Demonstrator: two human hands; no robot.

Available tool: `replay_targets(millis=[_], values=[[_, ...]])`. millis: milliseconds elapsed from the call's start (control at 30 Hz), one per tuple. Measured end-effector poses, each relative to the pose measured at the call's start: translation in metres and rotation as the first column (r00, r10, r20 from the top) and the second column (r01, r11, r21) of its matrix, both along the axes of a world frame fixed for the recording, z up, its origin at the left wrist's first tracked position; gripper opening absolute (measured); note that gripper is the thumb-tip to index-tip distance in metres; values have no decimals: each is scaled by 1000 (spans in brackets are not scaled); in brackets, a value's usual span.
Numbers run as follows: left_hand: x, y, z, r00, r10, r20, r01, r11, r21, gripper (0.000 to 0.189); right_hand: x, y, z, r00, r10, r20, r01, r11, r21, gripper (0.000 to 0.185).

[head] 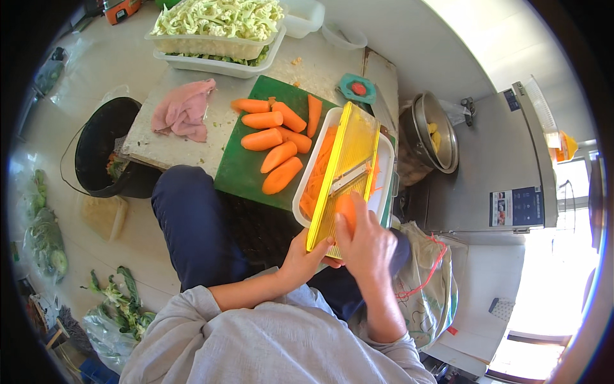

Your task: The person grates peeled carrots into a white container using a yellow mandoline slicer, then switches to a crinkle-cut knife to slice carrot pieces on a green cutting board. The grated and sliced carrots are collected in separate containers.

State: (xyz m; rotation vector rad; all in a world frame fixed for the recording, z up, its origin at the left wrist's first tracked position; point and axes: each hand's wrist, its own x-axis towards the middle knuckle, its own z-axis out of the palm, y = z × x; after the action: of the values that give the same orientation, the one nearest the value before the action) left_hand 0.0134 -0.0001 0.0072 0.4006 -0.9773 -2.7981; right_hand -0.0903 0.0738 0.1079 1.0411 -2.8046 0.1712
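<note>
A yellow mandoline slicer (352,144) slants across a white plastic tray (386,158), its near end gripped by my left hand (309,254). My right hand (367,240) presses a carrot piece (346,211) onto the slicer's ribbed bed, just below the diagonal metal blade (350,178). Carrot shreds (320,173) lie in the tray under the slicer. Left of the tray, several peeled carrot pieces (282,175) rest on a green cutting board (240,177). My right fingers partly cover the carrot piece.
Stacked containers with cut cauliflower (220,19) stand at the back. A pink cloth (184,110) lies left of the board, above a black bucket (103,144). Beyond the tray is a teal object with a red centre (358,89). Metal bowls (439,132) stand right.
</note>
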Motion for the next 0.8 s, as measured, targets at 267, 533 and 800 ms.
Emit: replay_targets(millis=[267, 533, 800], values=[[3, -4, 5, 999, -1, 41, 1, 1000, -4, 28, -136, -89, -14, 977, -35, -208, 41, 999, 23, 35], [0, -1, 1, 1000, 19, 12, -19, 1000, -6, 27, -11, -6, 4, 999, 29, -38, -30, 999, -21, 51], [0, -5, 0, 1000, 4, 16, -4, 1000, -1, 28, -110, -77, -24, 977, -66, -202, 86, 992, 93, 34]])
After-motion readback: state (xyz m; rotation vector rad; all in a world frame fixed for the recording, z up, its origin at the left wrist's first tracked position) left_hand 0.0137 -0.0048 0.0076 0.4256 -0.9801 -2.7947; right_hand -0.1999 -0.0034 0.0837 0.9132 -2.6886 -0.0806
